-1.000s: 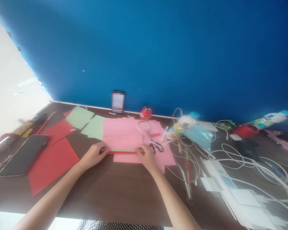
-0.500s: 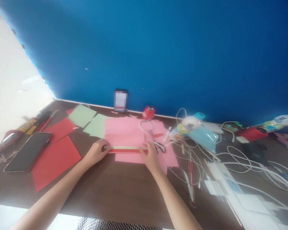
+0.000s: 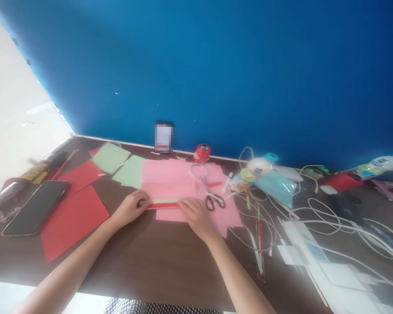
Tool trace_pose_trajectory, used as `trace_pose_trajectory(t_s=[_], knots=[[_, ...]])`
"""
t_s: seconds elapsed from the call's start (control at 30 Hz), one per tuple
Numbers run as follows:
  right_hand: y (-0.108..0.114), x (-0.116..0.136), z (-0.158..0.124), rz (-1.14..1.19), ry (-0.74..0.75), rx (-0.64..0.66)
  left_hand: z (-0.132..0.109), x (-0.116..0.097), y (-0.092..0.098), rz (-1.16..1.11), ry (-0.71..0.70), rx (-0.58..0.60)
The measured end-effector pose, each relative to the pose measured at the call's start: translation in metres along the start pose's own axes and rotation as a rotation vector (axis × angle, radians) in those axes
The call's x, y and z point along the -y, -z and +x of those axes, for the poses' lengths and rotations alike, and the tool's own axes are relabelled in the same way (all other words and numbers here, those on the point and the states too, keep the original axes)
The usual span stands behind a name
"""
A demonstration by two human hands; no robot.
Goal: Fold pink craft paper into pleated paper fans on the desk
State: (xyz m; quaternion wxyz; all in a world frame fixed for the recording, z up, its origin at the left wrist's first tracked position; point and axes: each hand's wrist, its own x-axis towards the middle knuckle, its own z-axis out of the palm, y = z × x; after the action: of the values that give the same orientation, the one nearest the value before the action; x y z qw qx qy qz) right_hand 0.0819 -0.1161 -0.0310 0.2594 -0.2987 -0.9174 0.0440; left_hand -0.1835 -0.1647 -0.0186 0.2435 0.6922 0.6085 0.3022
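Observation:
A pink paper sheet (image 3: 167, 181) lies in the middle of the table, over more pink sheets (image 3: 170, 215). Along its near edge runs a narrow band of red and pale green paper strips (image 3: 163, 204). My left hand (image 3: 132, 207) pinches the band's left end, thumb and fingers closed. My right hand (image 3: 196, 214) bears on the band toward its right end, fingers close together and covering that end. Scissors (image 3: 214, 201) with dark handles rest on the pink paper just beyond my right hand.
Red sheets (image 3: 75, 222), pale green sheets (image 3: 111, 158) and a phone (image 3: 36, 208) lie at left. A red round container (image 3: 202, 152) stands by the blue wall (image 3: 216, 78). On the right are white cables (image 3: 327, 218), a glue bottle (image 3: 253, 172) and a power strip (image 3: 306, 244).
My right hand has slid left along the paper band, with its fingers now flatter over it. The scissors' handles have come into fuller view. My left hand stays at the left end.

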Motion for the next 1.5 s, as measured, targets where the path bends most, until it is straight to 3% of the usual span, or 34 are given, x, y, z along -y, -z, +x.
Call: trace_pose_trajectory(t_s=[0.17, 0.47, 0.63, 0.73, 0.9, 1.07, 1.27, 1.5], knots=[[-0.003, -0.002, -0.004, 0.027, -0.024, 0.034, 0.002, -0.002, 0.002, -0.058, 0.071, 0.02], [-0.002, 0.0, -0.004, 0.042, -0.02, 0.057, 0.003, 0.001, -0.001, -0.033, 0.053, 0.04], [-0.002, 0.001, -0.005, 0.004, -0.011, 0.067, 0.002, 0.001, -0.006, 0.041, 0.046, -0.042], [-0.002, 0.002, -0.005, -0.014, -0.007, 0.071, 0.0, 0.0, -0.008, 0.121, -0.037, -0.074], [0.0, 0.005, -0.004, -0.029, 0.003, 0.071, -0.007, -0.009, -0.01, 0.444, -0.347, -0.092], [0.002, 0.007, -0.003, -0.061, 0.012, 0.084, -0.011, -0.023, -0.017, 0.559, -0.503, -0.041], [0.004, 0.016, 0.001, -0.15, 0.048, 0.037, -0.012, -0.019, -0.023, 0.616, -0.522, 0.031], [-0.004, 0.043, 0.001, -0.185, 0.1, 0.081, -0.017, -0.023, -0.027, 0.657, -0.509, 0.036]])
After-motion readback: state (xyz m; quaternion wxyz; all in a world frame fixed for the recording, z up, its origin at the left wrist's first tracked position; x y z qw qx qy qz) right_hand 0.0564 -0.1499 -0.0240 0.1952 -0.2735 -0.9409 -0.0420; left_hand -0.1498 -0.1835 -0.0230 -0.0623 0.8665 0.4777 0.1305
